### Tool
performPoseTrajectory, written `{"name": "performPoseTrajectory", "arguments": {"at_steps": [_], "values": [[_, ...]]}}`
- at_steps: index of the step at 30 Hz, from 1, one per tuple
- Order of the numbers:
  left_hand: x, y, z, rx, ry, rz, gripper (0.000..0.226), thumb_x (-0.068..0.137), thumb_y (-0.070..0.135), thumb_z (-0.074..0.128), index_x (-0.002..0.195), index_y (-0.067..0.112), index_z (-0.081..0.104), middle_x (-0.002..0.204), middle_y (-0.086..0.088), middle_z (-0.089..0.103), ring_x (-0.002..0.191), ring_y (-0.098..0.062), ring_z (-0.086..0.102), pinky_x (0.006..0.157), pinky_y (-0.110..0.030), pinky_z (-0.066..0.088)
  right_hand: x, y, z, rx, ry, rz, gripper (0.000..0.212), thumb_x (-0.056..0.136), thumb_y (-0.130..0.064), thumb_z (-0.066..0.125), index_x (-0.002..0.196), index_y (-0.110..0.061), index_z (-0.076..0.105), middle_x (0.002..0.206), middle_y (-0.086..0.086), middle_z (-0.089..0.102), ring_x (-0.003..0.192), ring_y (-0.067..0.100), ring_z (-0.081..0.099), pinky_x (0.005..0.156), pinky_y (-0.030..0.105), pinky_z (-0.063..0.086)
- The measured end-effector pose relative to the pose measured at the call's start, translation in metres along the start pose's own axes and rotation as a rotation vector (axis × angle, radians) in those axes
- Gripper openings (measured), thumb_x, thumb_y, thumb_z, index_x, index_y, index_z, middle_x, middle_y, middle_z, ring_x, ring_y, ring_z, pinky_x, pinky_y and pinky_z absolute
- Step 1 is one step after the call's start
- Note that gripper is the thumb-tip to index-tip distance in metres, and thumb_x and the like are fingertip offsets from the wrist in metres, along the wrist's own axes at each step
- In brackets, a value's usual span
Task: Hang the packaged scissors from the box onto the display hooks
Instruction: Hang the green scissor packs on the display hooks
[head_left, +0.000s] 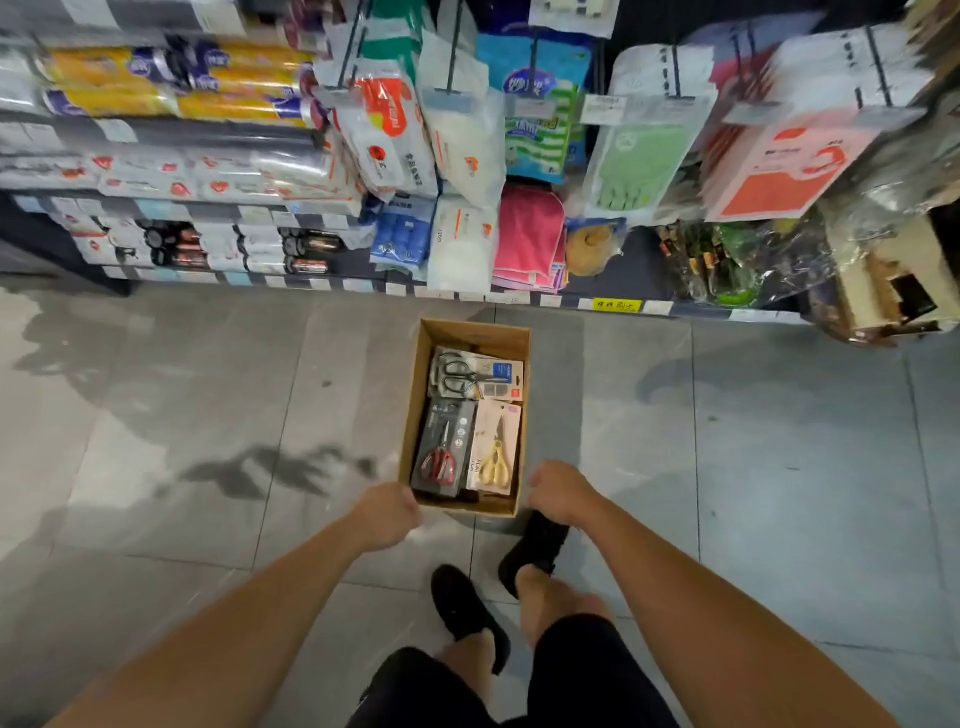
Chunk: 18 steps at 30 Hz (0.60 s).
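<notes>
We look down on an open cardboard box (414, 405) on the floor. It holds three packaged scissors: a black-handled pack (475, 374) at its far end, a red-handled pack (441, 452) near left and a yellow-handled pack (496, 452) near right. Our left hand (387, 514) and right hand (558, 491) sit at its near corners, fingers curled under. We cannot tell if they grip it.

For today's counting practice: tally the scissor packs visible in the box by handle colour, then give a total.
Black-handled pack: 1
Red-handled pack: 1
Yellow-handled pack: 1
Total: 3 packs showing on top in the box; any lying underneath are hidden.
</notes>
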<state>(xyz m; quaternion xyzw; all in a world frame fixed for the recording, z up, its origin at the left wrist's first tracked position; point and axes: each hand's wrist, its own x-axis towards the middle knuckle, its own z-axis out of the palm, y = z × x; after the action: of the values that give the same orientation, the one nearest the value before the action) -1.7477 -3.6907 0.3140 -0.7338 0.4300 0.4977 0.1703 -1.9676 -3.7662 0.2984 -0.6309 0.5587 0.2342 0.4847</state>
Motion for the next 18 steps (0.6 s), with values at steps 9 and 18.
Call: {"name": "performPoseTrajectory", "arguments": {"at_steps": [9, 18], "values": [[0.149, 0.002, 0.01, -0.132, -0.022, -0.065, 0.014, 0.097, 0.023, 0.05, 0.101, 0.016, 0.062, 0.095, -0.001, 0.062, 0.072, -0.004, 0.052, 0.057, -0.016, 0.036, 0.134, 0.007, 0.035, 0.294, 0.013, 0.138, 0.022, 0.091, -0.016, 0.057, 0.111, -0.01, 0.056, 0.105, 0.005, 0.061, 0.082, 0.013, 0.051, 0.058, 0.019, 0.038], [0.367, -0.019, 0.09, -0.524, -0.039, -0.13, 0.024, 0.095, 0.025, 0.055, 0.117, 0.028, 0.064, 0.112, 0.003, 0.067, 0.102, -0.017, 0.064, 0.095, -0.039, 0.053, 0.291, 0.037, 0.137, 0.459, 0.144, 0.247, 0.024, 0.094, -0.021, 0.057, 0.117, -0.014, 0.058, 0.108, -0.005, 0.061, 0.083, 0.004, 0.051, 0.051, 0.006, 0.034]]}}
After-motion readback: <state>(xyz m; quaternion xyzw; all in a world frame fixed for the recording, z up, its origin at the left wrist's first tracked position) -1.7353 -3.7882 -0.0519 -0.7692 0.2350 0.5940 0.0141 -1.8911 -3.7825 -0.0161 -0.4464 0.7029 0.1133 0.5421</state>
